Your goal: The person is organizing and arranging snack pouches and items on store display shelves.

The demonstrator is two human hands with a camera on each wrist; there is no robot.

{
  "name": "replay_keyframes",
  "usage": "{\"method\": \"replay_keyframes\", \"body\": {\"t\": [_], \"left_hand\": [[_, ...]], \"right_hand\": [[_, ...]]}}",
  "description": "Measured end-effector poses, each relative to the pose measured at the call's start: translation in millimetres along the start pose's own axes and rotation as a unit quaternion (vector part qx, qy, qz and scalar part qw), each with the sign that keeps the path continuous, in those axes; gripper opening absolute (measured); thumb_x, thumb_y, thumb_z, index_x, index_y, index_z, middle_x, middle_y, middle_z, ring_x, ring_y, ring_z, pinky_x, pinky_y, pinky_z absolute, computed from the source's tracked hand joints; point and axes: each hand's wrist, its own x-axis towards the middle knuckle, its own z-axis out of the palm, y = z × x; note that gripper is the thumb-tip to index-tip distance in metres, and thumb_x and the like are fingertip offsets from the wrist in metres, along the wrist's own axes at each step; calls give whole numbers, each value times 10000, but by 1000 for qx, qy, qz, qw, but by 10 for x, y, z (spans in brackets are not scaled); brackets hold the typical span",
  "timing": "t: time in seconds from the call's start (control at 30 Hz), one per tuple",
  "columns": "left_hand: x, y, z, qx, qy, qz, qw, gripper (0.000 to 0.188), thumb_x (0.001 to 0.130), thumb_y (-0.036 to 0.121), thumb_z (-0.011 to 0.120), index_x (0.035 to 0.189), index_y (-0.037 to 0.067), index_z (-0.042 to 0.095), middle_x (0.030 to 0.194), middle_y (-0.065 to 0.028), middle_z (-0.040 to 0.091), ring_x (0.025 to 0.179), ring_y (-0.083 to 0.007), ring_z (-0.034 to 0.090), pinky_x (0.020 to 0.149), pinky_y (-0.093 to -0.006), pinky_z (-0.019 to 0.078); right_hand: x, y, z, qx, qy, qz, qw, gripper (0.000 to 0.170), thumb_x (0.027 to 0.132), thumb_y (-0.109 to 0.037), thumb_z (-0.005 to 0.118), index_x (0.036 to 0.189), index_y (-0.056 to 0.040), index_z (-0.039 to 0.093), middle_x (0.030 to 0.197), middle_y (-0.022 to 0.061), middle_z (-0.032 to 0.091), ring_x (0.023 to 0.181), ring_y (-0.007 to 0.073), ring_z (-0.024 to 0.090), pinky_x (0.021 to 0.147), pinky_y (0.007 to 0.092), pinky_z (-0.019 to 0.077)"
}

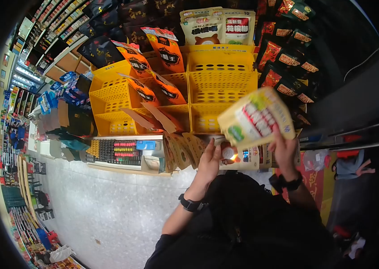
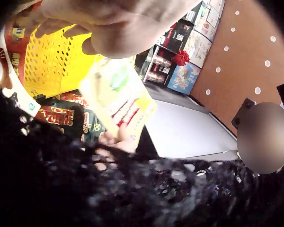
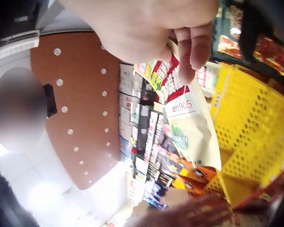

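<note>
My right hand [image 1: 284, 150] pinches a cream snack bag [image 1: 256, 117] with red and green print by its lower right edge in the head view. The right wrist view shows the same bag [image 3: 191, 123] hanging from the fingers and thumb. My left hand [image 1: 209, 162] is beside it over a row of upright cream bags [image 1: 181, 148], its fingers loosely extended. Nothing shows in the left palm [image 2: 128, 28] in the left wrist view. Just beyond both hands stands a tiered yellow rack [image 1: 223, 80] with perforated compartments.
Orange bags [image 1: 165, 49] stand in the rack's middle column, and two cream bags [image 1: 203, 29] stand behind its top. Dark green bags [image 1: 288, 58] hang at the right, black bags [image 1: 104, 49] at the back left. A low shelf [image 1: 124, 150] of small packs runs below the rack.
</note>
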Motion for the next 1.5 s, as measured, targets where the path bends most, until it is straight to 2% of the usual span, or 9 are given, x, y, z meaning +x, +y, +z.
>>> {"method": "replay_keyframes", "body": {"t": [0.2, 0.23, 0.33, 0.7, 0.8, 1.13, 1.33, 1.4, 1.5], "left_hand": [[186, -384, -178, 296, -29, 116, 948, 497, 1014, 250, 534, 1389, -71, 472, 1177, -271, 656, 1133, -257, 632, 956, -331, 471], [119, -181, -113, 278, -52, 60, 957, 484, 978, 277, 575, 1313, -70, 538, 1239, -310, 600, 1164, -408, 595, 977, -402, 467], [115, -244, -100, 330, -50, 65, 941, 476, 987, 269, 590, 1324, -65, 548, 1090, -257, 690, 1041, -254, 669, 902, -321, 489], [131, -217, -149, 284, -68, -7, 956, 564, 970, 362, 608, 1326, -70, 544, 1178, -273, 655, 1143, -305, 627, 968, -345, 463], [199, -410, -96, 285, -70, -2, 956, 655, 954, 443, 595, 1351, -70, 510, 1257, -309, 599, 1236, -355, 567, 1026, -364, 429], [127, -343, 153, 262, 26, -51, 963, 759, 946, 523, 557, 1424, -52, 432, 1389, -297, 506, 1334, -356, 478, 1090, -379, 375], [24, -139, 323, 198, 59, 33, 978, 595, 1058, 383, 418, 1476, -37, 362, 1440, -217, 481, 1314, -229, 472, 1090, -319, 343], [-18, 248, 529, 127, 40, 90, 987, 712, 1028, 490, 398, 1499, -35, 302, 1506, -285, 365, 1380, -386, 402, 1118, -391, 344], [223, 697, 712, 160, 40, 160, 973, 733, 1040, 496, 344, 1520, -45, 227, 1551, -277, 286, 1440, -378, 302, 1159, -388, 277]], "right_hand": [[-560, 1035, 118, 157, -98, 282, 941, 342, 984, -210, 619, 1266, -24, 568, 863, 89, 677, 505, 134, 630, 393, 247, 461], [-548, 1039, 80, 157, -91, 283, 942, 342, 984, -210, 619, 1266, -24, 568, 863, 89, 677, 505, 134, 630, 393, 247, 461], [-477, 1013, 14, 117, -124, 300, 939, 413, 973, -190, 634, 1330, -23, 509, 880, 101, 673, 541, 131, 630, 424, 245, 474], [-469, 1229, -176, -153, 27, 29, 987, 367, 880, -163, 742, 1195, -24, 613, 852, 58, 684, 643, 71, 576, 560, 234, 445], [-454, 1250, -116, -111, -76, 47, 990, 244, 864, -164, 750, 1009, 21, 684, 733, 49, 680, 625, 81, 581, 563, 247, 444], [-256, 713, -2, -151, -259, -10, 954, 214, 922, -143, 652, 1043, 34, 660, 781, 197, 686, 595, 245, 661, 539, 334, 472], [82, 337, -94, -51, -202, -58, 976, 198, 966, -108, 598, 1086, 36, 663, 718, 160, 666, 576, 176, 670, 500, 299, 479], [255, -95, -114, -36, -157, -116, 980, 232, 979, -102, 580, 1151, 34, 656, 737, 138, 687, 608, 161, 688, 526, 277, 511], [656, -212, -60, -47, -101, -189, 976, 247, 985, -107, 578, 1179, 28, 651, 849, 165, 727, 677, 181, 725, 567, 269, 541]]}}
